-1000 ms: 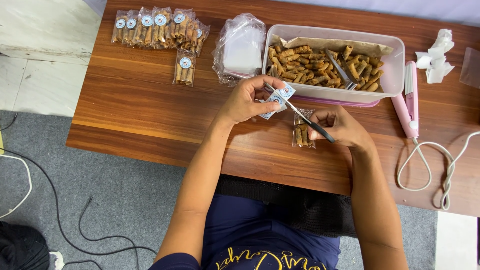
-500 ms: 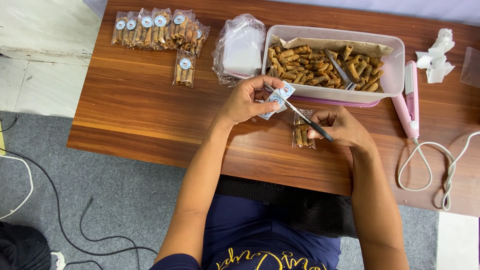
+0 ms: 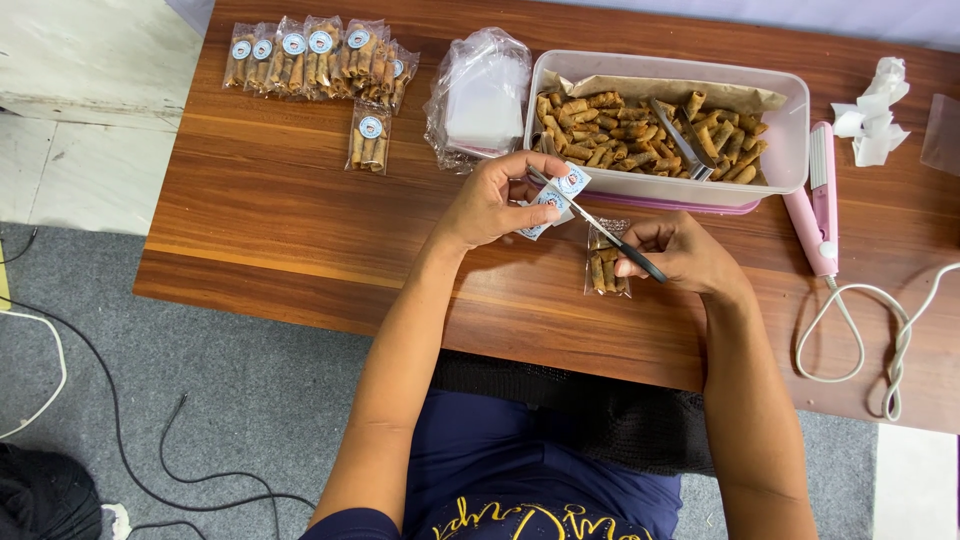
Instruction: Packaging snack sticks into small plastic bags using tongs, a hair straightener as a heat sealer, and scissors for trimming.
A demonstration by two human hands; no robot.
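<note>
My left hand (image 3: 492, 203) holds a small strip of round blue-and-white stickers (image 3: 553, 198) above the wooden table (image 3: 290, 230). My right hand (image 3: 683, 252) grips black-handled scissors (image 3: 610, 232), whose blades reach up to the sticker strip. Under my right hand lies a small clear bag of brown rolled snacks (image 3: 606, 262). Just beyond both hands stands a long plastic tub (image 3: 790, 140) filled with the same rolls, with metal tongs (image 3: 683, 140) lying in it.
Several sealed, stickered snack bags (image 3: 318, 58) lie at the far left, one apart (image 3: 369, 137). A stack of empty clear bags (image 3: 480, 95) sits left of the tub. A pink heat sealer (image 3: 820, 200) with a white cord (image 3: 860, 330) and crumpled tissue (image 3: 872, 108) lie at right.
</note>
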